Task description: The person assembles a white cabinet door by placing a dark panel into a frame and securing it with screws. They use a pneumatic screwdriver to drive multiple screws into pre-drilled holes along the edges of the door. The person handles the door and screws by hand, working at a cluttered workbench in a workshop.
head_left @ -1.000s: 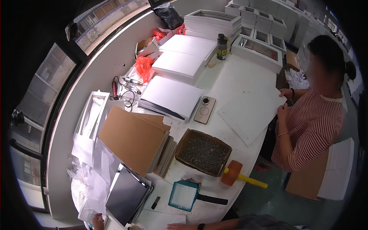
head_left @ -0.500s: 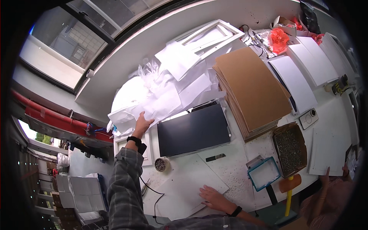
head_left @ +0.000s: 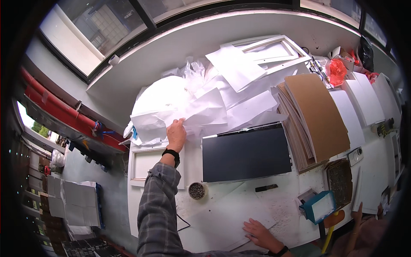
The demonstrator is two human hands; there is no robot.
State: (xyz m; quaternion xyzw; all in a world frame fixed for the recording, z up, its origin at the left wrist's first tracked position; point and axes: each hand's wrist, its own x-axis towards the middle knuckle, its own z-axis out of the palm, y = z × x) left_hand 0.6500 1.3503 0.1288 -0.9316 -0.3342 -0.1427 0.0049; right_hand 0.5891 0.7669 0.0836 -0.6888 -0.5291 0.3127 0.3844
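Note:
My left hand (head_left: 176,135) reaches forward to a heap of thin white packing sheets (head_left: 198,109), its fingers closed on the near edge of one sheet. The fingertips are partly hidden. My right hand (head_left: 261,235) lies flat with fingers spread on a white panel (head_left: 222,220) near the table's front edge. Between the hands and the heap lies a dark rectangular panel (head_left: 246,154). A small cup of little metal parts (head_left: 197,191) stands by its near left corner. A white framed panel (head_left: 145,165) is beside my left wrist.
A stack of brown boards (head_left: 319,120) stands right of the dark panel. A dark-handled tool (head_left: 266,187), a teal bin (head_left: 319,207), a box of small parts (head_left: 339,182) and a mallet (head_left: 334,218) lie nearer. Another person's hand (head_left: 358,212) touches a white board at right.
My left hand has gone from spread fingers to gripping the sheet's edge. My right hand stays flat on the white panel. The view has shifted, and the other person's white board is now tilted up.

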